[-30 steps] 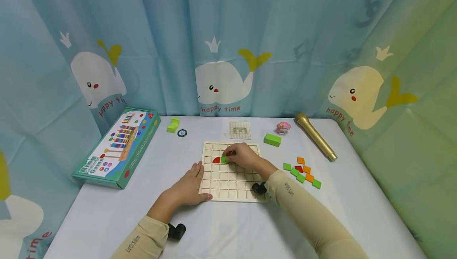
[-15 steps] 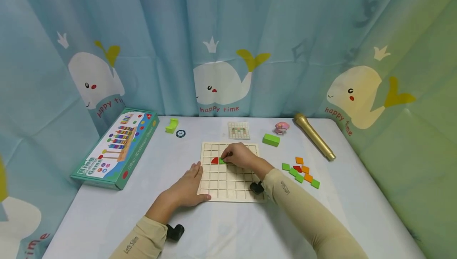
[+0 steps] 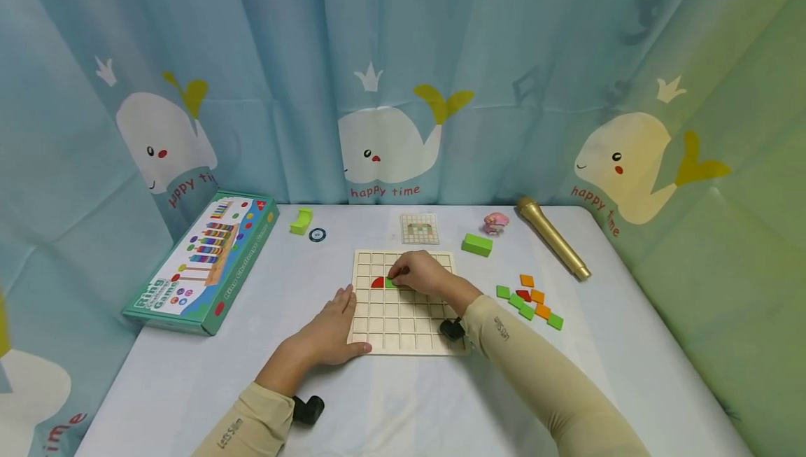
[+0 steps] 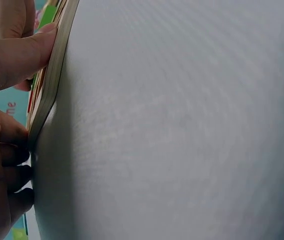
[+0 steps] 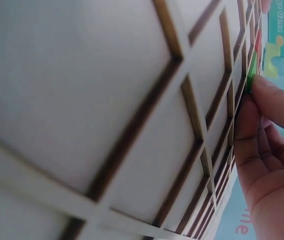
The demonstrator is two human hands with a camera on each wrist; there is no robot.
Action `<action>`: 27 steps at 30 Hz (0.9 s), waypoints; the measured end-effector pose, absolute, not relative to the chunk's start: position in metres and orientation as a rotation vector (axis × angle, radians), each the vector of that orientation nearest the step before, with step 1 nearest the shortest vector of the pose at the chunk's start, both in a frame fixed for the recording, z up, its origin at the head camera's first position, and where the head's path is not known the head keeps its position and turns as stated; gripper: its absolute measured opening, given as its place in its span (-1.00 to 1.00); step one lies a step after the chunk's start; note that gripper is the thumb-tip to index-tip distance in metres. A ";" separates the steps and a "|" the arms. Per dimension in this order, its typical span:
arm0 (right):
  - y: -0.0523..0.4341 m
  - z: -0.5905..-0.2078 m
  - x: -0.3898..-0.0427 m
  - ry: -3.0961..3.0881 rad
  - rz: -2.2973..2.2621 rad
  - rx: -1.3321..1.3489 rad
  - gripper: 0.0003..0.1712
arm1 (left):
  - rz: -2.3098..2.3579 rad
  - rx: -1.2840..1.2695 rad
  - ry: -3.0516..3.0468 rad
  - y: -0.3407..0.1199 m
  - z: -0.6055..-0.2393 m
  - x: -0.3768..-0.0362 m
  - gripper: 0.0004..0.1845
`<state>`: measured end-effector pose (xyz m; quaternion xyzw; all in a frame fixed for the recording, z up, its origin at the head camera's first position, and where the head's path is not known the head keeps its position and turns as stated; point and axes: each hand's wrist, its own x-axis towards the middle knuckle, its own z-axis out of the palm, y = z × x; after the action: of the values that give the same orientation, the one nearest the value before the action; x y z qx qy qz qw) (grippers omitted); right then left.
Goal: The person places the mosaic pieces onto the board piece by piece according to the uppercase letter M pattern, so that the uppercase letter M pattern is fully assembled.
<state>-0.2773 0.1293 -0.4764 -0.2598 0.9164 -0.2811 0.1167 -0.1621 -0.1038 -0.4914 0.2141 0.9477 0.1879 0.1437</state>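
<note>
Green square tile (image 3: 392, 283) sits in a cell of the pale wooden grid board (image 3: 403, 324), in the second row from the far edge, touching the red quarter-round tile (image 3: 378, 282) on its left. The right hand (image 3: 423, 273) pinches this green piece with curled fingertips (image 5: 271, 102), and the right wrist view shows its edge (image 5: 252, 72) tilted slightly against the cell's wooden rib rather than lying flat. The left hand (image 3: 330, 331) rests flat on the white table (image 3: 189, 373) with relaxed fingers, its thumb (image 4: 16, 55) pressed to the near left edge of the board; it grips nothing. To seat the piece well, I judge the fingertips should level it, square its sides to the ribs, and press straight down with a light touch, while the left hand keeps the board from sliding. Pushing sideways could nudge the red neighbour or lift the thin frame. To the right, well apart from the board, lies a loose cluster of green, orange and red tiles (image 3: 529, 301); beyond the board's far edge lies a small printed pattern card (image 3: 420, 229) showing a grid picture.
</note>
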 end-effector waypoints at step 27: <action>0.236 -0.451 -0.272 2.796 -0.984 -0.505 -0.80 | 0.565 0.606 2.733 -0.104 -0.489 -0.160 0.10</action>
<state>-0.2720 0.2360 -0.4511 -0.1675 0.9278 -0.3265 0.0675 -0.1595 -0.1036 -0.4895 0.2102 0.9472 0.1960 0.1424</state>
